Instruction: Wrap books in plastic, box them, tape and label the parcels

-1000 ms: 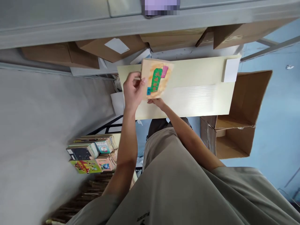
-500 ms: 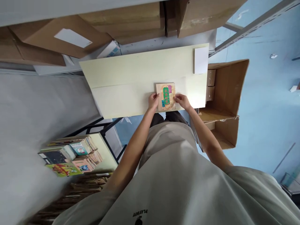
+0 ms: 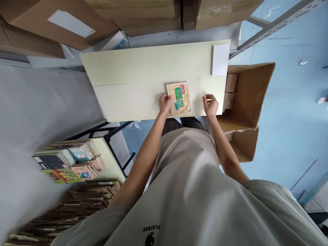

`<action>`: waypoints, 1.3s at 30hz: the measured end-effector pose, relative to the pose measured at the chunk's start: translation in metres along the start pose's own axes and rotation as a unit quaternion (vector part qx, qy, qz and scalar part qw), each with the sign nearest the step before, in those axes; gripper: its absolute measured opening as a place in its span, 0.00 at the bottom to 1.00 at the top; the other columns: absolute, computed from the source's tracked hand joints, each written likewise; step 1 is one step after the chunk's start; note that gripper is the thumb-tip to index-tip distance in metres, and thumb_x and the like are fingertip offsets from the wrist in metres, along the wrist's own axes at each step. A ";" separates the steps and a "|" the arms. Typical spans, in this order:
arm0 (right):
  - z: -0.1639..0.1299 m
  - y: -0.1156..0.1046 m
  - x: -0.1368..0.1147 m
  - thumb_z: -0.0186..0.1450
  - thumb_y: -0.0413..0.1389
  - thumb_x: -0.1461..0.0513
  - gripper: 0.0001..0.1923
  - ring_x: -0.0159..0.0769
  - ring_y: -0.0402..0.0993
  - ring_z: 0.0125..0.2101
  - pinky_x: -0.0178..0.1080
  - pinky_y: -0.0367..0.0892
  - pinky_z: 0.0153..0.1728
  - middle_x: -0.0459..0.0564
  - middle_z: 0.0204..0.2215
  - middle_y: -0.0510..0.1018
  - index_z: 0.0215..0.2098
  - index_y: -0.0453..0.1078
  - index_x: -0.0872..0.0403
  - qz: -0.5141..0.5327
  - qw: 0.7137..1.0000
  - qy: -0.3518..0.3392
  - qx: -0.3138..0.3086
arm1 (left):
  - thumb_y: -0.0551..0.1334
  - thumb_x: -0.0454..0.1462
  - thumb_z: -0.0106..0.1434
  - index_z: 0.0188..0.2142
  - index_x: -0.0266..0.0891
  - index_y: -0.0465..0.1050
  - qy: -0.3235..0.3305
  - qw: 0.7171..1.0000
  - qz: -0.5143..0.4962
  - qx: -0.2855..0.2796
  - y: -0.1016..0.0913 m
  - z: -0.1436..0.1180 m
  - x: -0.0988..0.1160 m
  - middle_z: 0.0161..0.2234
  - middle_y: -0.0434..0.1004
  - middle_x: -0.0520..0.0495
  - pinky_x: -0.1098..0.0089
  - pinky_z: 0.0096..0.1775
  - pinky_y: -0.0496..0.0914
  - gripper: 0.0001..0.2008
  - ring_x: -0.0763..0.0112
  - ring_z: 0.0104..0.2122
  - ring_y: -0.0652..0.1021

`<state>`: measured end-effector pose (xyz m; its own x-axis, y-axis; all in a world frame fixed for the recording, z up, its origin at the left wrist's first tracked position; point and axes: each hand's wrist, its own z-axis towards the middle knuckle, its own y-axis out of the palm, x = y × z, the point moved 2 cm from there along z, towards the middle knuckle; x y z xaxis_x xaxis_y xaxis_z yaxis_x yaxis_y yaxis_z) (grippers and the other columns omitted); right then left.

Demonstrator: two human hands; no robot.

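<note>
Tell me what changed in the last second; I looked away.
The book went from held up in both hands to lying flat on the table. The right hand let go and moved off right. The left hand stays on its edge.

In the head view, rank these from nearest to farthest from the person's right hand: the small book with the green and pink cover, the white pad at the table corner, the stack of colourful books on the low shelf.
Measured from the right hand:
1. Small book with the green and pink cover, just to its left on the pale table.
2. White pad, at the table's far right corner.
3. Stack of colourful books, far lower left on the low shelf.
</note>
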<state>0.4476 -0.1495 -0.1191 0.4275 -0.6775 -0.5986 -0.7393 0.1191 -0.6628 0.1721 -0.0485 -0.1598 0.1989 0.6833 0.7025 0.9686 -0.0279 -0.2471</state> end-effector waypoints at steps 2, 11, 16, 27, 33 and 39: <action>0.004 -0.003 0.003 0.81 0.62 0.49 0.20 0.50 0.91 0.46 0.49 0.83 0.54 0.65 0.54 0.93 0.59 0.82 0.54 -0.029 1.000 0.008 -0.010 | 0.76 0.40 0.69 0.43 0.43 0.79 -0.004 1.000 -0.014 0.003 0.001 0.002 -0.002 0.41 0.88 0.46 0.65 0.51 0.79 0.09 0.59 0.47 0.88; 0.003 0.001 -0.006 0.82 0.58 0.53 0.13 0.49 0.90 0.45 0.48 0.82 0.52 0.62 0.46 0.93 0.45 0.80 0.51 -0.076 0.996 -0.005 -0.041 | 0.72 0.36 0.68 0.42 0.43 0.82 -0.005 1.000 -0.012 0.010 -0.007 0.015 -0.005 0.42 0.89 0.47 0.64 0.50 0.80 0.04 0.59 0.46 0.88; -0.007 -0.005 -0.024 0.84 0.57 0.48 0.17 0.46 0.88 0.42 0.45 0.80 0.50 0.57 0.43 0.91 0.44 0.78 0.49 -0.063 0.994 -0.058 -0.066 | 0.74 0.37 0.68 0.45 0.42 0.84 -0.004 1.000 -0.002 0.012 -0.003 0.021 -0.008 0.43 0.90 0.44 0.61 0.52 0.81 0.07 0.56 0.47 0.88; -0.024 0.076 -0.120 0.84 0.59 0.59 0.08 0.46 0.87 0.47 0.43 0.78 0.56 0.53 0.47 0.91 0.49 0.81 0.50 -0.119 0.955 -0.128 -0.238 | 0.67 0.44 0.78 0.44 0.43 0.84 0.102 0.991 0.092 -0.006 -0.011 0.006 0.002 0.44 0.89 0.40 0.54 0.63 0.80 0.09 0.49 0.53 0.87; -0.013 0.105 -0.119 0.84 0.60 0.58 0.10 0.48 0.89 0.50 0.45 0.80 0.56 0.55 0.47 0.92 0.48 0.83 0.51 -0.156 0.950 -0.105 -0.249 | 0.76 0.44 0.73 0.65 0.41 0.83 0.124 0.970 0.209 0.006 -0.017 -0.011 0.002 0.57 0.85 0.30 0.42 0.78 0.68 0.24 0.37 0.70 0.77; -0.003 0.105 -0.109 0.73 0.71 0.64 0.09 0.43 0.88 0.45 0.41 0.79 0.51 0.50 0.43 0.92 0.51 0.83 0.52 -0.145 0.924 -0.146 -0.323 | 0.73 0.43 0.76 0.75 0.44 0.73 0.124 0.963 0.240 0.006 -0.010 -0.010 -0.010 0.66 0.80 0.31 0.41 0.78 0.69 0.31 0.38 0.72 0.76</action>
<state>0.3218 -0.0658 -0.1223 0.7088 -0.3771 -0.5962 -0.6874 -0.5590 -0.4636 0.1615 -0.0622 -0.1574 0.6549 0.3981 0.6423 0.7540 -0.2877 -0.5905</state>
